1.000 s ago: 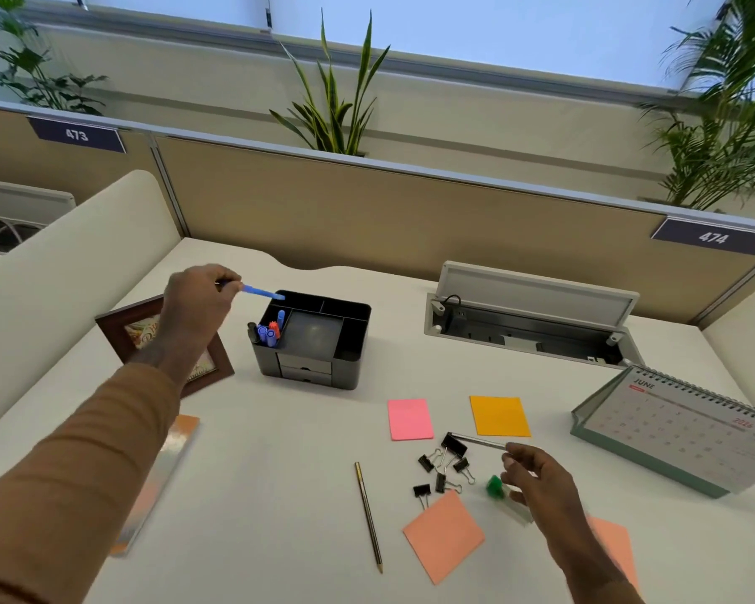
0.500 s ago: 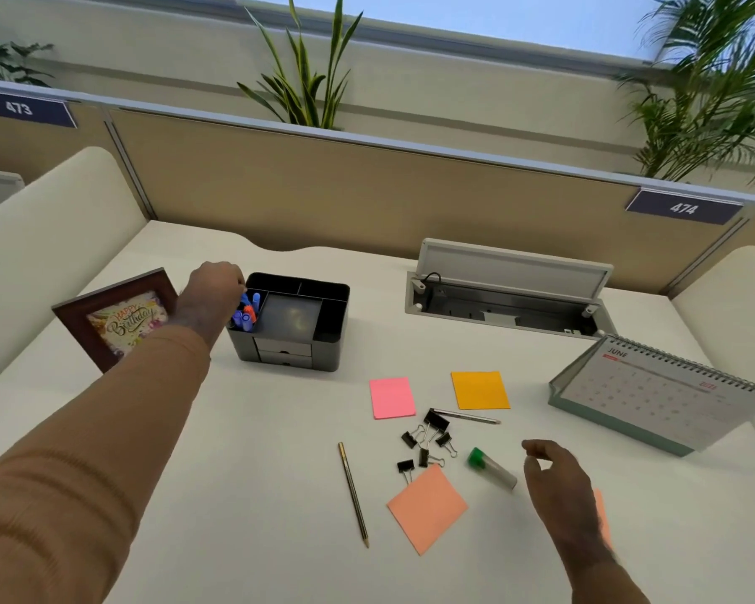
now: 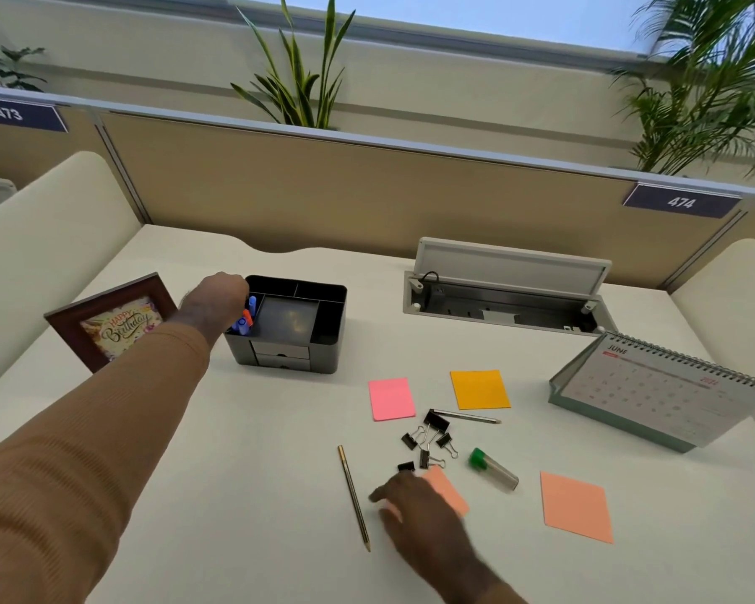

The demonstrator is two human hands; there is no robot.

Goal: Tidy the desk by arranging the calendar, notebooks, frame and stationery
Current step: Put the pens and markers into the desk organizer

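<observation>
**Left hand at the organiser, right hand over the sticky note**

The left hand (image 3: 216, 300) is reaching over the left compartment of the black desk organiser (image 3: 295, 331), knuckles up, fingers curled down among the blue and orange markers (image 3: 246, 318); whether it is gripping one cannot be told. The right hand (image 3: 415, 505) is lying low over a salmon sticky note (image 3: 447, 490), fingers spread and loosely extended, pinching nothing. A gold pen (image 3: 354, 496) is lying just left of that hand, and black binder clips (image 3: 428, 442) are sitting scattered just beyond its fingertips. A green-capped tube (image 3: 493, 468) is resting to the right, near a second salmon note (image 3: 578, 505). Further back, a pink note (image 3: 391, 398), an orange note (image 3: 479, 389) and a silver pen (image 3: 469, 417) are lying flat. The calendar (image 3: 659, 390) is standing at the right; the picture frame (image 3: 110, 320) is leaning at the left, beside the organiser.
</observation>
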